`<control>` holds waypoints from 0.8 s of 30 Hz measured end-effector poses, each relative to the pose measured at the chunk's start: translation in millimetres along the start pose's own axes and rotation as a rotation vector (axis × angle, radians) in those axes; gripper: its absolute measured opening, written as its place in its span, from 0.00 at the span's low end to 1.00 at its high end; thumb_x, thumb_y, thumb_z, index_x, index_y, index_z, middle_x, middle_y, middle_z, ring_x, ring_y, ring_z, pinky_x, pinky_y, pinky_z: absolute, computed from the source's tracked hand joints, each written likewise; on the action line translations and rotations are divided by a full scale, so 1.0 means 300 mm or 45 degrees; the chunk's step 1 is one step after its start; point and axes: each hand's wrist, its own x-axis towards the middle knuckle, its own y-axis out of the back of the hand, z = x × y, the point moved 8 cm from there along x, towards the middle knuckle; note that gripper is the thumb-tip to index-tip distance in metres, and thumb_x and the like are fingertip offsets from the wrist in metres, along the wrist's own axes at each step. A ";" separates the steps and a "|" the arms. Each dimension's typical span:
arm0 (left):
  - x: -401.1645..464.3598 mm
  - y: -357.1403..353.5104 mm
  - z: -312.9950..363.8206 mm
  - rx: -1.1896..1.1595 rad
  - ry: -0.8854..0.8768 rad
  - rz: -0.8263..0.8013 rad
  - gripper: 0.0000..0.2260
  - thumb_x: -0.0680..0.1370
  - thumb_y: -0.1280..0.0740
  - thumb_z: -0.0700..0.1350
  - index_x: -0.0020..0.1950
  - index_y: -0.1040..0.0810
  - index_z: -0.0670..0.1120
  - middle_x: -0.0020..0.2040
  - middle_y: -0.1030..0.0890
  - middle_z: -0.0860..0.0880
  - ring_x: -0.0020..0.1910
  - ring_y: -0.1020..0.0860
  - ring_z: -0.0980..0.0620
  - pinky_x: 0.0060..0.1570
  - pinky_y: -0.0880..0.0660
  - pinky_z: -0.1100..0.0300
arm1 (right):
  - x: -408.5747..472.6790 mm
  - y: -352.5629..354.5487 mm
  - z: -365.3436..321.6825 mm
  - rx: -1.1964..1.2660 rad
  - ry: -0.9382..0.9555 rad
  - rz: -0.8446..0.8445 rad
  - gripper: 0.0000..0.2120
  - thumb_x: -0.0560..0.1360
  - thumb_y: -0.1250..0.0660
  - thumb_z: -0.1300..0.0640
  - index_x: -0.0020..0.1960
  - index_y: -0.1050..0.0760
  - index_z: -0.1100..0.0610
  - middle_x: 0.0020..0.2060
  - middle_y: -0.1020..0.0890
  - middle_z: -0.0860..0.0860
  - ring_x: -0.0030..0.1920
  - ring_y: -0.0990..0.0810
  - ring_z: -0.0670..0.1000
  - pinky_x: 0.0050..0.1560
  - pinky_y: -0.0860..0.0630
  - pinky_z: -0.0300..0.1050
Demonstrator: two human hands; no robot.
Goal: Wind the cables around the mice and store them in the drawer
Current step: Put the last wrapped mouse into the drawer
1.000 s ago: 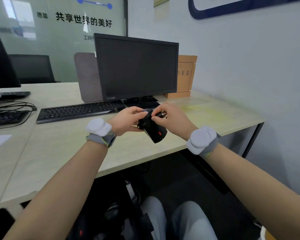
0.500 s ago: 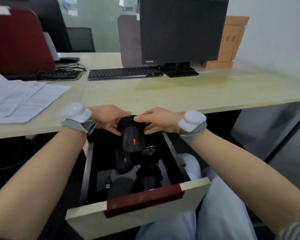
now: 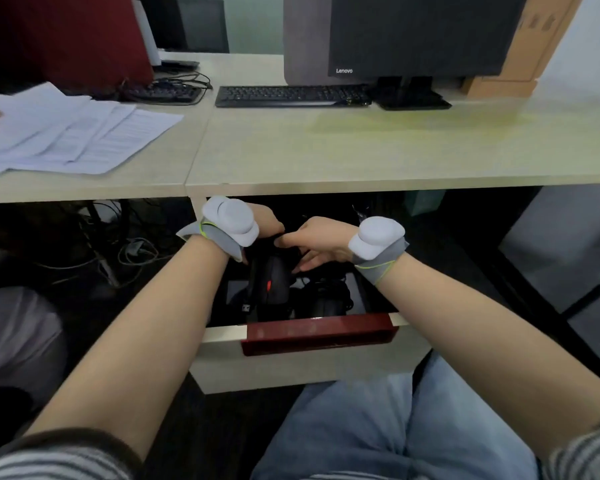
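Note:
A black mouse [image 3: 270,282] with a red scroll wheel and its cable wound around it hangs over the open drawer [image 3: 302,355] under the desk. My left hand [image 3: 267,223] grips its far end from the left. My right hand [image 3: 314,245] pinches the same end from the right. The mouse's nose points toward me. Its USB plug [image 3: 246,308] dangles at the lower left. Another dark mouse [image 3: 328,304] with wound cable lies in the drawer's right part. My wrists hide the drawer's back.
The drawer has a dark red handle [image 3: 317,332] facing my knees. Above it is the desk edge [image 3: 361,185]. On the desk are a keyboard [image 3: 291,95], a monitor [image 3: 416,32] and loose papers [image 3: 66,133]. Loose cables [image 3: 132,251] lie on the floor at left.
My hands carried the wound mouse from above the desk down over the open drawer, and it is now lower, inside the drawer opening. My view tilted downward.

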 end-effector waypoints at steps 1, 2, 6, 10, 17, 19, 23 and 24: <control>-0.001 -0.009 -0.003 0.036 0.009 -0.015 0.16 0.80 0.41 0.45 0.62 0.27 0.37 0.57 0.21 0.38 0.56 0.21 0.38 0.51 0.22 0.50 | 0.000 -0.007 0.005 -0.017 -0.008 -0.006 0.16 0.73 0.32 0.55 0.54 0.25 0.67 0.41 0.18 0.60 0.30 0.18 0.50 0.29 0.21 0.37; -0.007 -0.019 -0.002 0.077 0.016 -0.069 0.15 0.80 0.40 0.43 0.62 0.27 0.37 0.58 0.22 0.37 0.57 0.22 0.39 0.48 0.21 0.53 | -0.002 -0.013 0.004 -0.036 -0.011 -0.016 0.16 0.73 0.32 0.55 0.54 0.25 0.67 0.42 0.18 0.60 0.30 0.18 0.51 0.29 0.21 0.37; -0.018 -0.075 -0.047 -0.056 0.112 -0.290 0.10 0.78 0.38 0.49 0.49 0.26 0.42 0.45 0.23 0.44 0.43 0.22 0.46 0.41 0.22 0.51 | -0.013 -0.028 0.019 -0.195 0.002 -0.057 0.10 0.74 0.32 0.53 0.43 0.26 0.61 0.34 0.20 0.54 0.32 0.18 0.51 0.30 0.22 0.36; -0.022 -0.120 -0.088 -0.116 0.095 -0.483 0.14 0.76 0.35 0.49 0.56 0.26 0.42 0.47 0.23 0.44 0.44 0.23 0.47 0.41 0.21 0.52 | -0.025 -0.044 0.020 -0.505 0.050 -0.107 0.18 0.73 0.33 0.47 0.52 0.25 0.62 0.45 0.19 0.57 0.39 0.18 0.50 0.37 0.28 0.37; -0.012 -0.151 -0.095 -0.107 0.047 -0.604 0.11 0.75 0.32 0.44 0.55 0.23 0.40 0.45 0.21 0.43 0.43 0.21 0.47 0.36 0.18 0.54 | -0.034 -0.047 0.030 -0.936 0.072 -0.191 0.20 0.70 0.34 0.39 0.48 0.22 0.56 0.36 0.24 0.46 0.35 0.27 0.44 0.38 0.34 0.39; -0.006 -0.161 -0.097 -0.101 0.030 -0.598 0.07 0.74 0.31 0.44 0.50 0.22 0.43 0.42 0.21 0.44 0.39 0.21 0.49 0.35 0.18 0.55 | -0.027 -0.056 0.030 -0.994 0.103 -0.184 0.22 0.70 0.32 0.39 0.46 0.22 0.59 0.37 0.23 0.49 0.37 0.27 0.47 0.39 0.34 0.39; 0.040 -0.126 -0.088 -0.024 -0.061 -0.364 0.07 0.73 0.29 0.47 0.45 0.21 0.44 0.35 0.22 0.48 0.33 0.22 0.52 0.38 0.18 0.56 | -0.012 -0.043 0.013 -1.004 0.207 -0.050 0.16 0.70 0.30 0.45 0.40 0.23 0.59 0.35 0.23 0.54 0.33 0.28 0.49 0.31 0.35 0.37; 0.045 -0.115 -0.080 0.053 -0.087 -0.322 0.09 0.72 0.28 0.49 0.44 0.22 0.44 0.34 0.25 0.48 0.34 0.24 0.52 0.44 0.18 0.52 | -0.010 -0.032 0.005 -0.994 0.228 0.007 0.16 0.70 0.29 0.46 0.40 0.24 0.59 0.35 0.23 0.57 0.33 0.27 0.51 0.31 0.35 0.39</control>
